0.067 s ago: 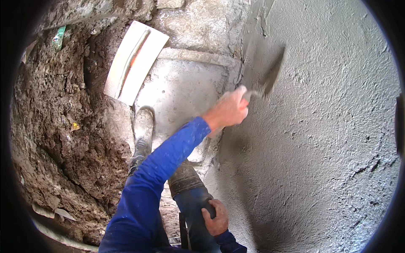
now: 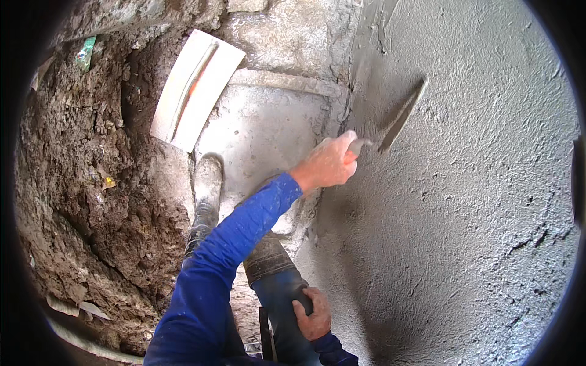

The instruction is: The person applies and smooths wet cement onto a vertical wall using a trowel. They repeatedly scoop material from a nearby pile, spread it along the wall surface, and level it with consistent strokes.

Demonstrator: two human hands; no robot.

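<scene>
My left hand (image 2: pixel 326 163) is closed round the handle of a trowel (image 2: pixel 404 116). Its metal blade lies edge-on against the wet grey plaster of the wall (image 2: pixel 476 183) to my right, tip pointing away from me. A bit of orange shows at the grip between the fingers. Low in the view, my right hand (image 2: pixel 314 314) is wrapped over my right knee, thumb on the inner side, with no tool showing in it.
A curved pale board (image 2: pixel 213 79) with a long handle bar lies on the concrete floor (image 2: pixel 262 125) ahead. My left boot (image 2: pixel 209 180) stands on the concrete edge. Rough brown soil (image 2: pixel 91 183) with scraps of litter covers the left side. A raised concrete strip (image 2: pixel 287 81) crosses ahead.
The trowel blade has shifted slightly right and nearer to me along the plaster. My left hand has dropped back a little with it. My right hand stays on the knee.
</scene>
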